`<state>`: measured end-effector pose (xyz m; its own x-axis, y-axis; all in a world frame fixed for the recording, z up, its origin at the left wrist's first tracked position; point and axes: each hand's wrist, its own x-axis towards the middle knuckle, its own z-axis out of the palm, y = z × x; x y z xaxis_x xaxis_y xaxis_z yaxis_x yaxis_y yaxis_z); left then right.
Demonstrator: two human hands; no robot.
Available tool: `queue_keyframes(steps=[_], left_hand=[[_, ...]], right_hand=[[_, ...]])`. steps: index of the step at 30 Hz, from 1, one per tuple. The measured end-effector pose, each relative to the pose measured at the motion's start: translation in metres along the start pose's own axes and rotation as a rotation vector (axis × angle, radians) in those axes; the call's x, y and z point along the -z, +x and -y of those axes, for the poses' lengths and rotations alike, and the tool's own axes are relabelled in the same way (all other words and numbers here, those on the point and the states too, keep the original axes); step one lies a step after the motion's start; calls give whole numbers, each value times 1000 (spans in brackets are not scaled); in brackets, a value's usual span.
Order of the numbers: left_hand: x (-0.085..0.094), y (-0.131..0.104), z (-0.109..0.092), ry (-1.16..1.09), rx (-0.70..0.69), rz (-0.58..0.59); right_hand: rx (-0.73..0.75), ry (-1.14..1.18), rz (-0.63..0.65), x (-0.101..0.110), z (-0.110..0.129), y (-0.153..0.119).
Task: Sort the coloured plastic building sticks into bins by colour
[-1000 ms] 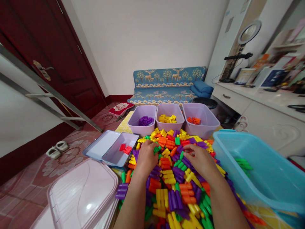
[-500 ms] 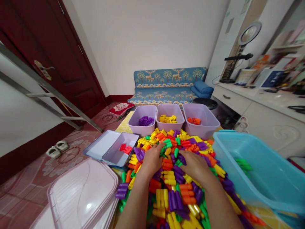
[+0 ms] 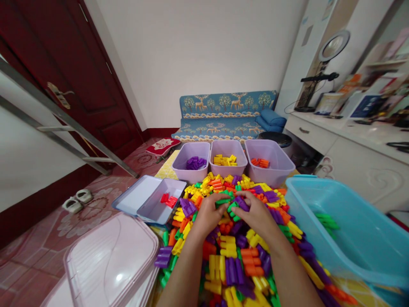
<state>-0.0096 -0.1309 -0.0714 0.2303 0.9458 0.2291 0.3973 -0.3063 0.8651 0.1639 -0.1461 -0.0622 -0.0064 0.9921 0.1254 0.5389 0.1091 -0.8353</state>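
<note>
A heap of yellow, purple, orange and green plastic pieces [image 3: 228, 246] covers the middle of the table. My left hand [image 3: 209, 213] curls at the heap's upper middle, thumb and fingers round a green piece [image 3: 226, 197]. Opposite it, my right hand [image 3: 255, 211] closes on another green piece [image 3: 234, 209], with a purple piece [image 3: 242, 203] against its fingers. Behind the heap stand three lilac bins: purple pieces in the left bin [image 3: 191, 174], yellow in the middle bin [image 3: 227, 169], orange in the right bin [image 3: 271, 172].
At left, a shallow tray [image 3: 150, 204] holds red pieces, with pale lids [image 3: 111, 256] in front. A large blue tub [image 3: 361, 238] with green pieces stands at right. Beyond are a patterned sofa [image 3: 223, 115], a ladder [image 3: 64, 123] and a white cabinet [image 3: 358, 149].
Both hands have drawn closer together over the heap. The fingers of each have closed round green pieces, and the pieces between them have shifted.
</note>
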Motion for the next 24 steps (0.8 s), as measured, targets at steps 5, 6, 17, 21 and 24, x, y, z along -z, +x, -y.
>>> queue_keyframes(steps=[5, 6, 17, 21, 24], left_hand=[[2, 0, -9, -480, 50, 20], [2, -1, -10, -524, 71, 38], [-1, -4, -10, -329, 42, 44], [1, -3, -6, -311, 63, 33], [3, 0, -3, -337, 88, -35]], right_hand=[[58, 318, -64, 2, 7, 0], [50, 388, -65, 3, 8, 0], [150, 163, -83, 4, 11, 0], [92, 201, -97, 12, 14, -3], [21, 485, -422, 22, 12, -2]])
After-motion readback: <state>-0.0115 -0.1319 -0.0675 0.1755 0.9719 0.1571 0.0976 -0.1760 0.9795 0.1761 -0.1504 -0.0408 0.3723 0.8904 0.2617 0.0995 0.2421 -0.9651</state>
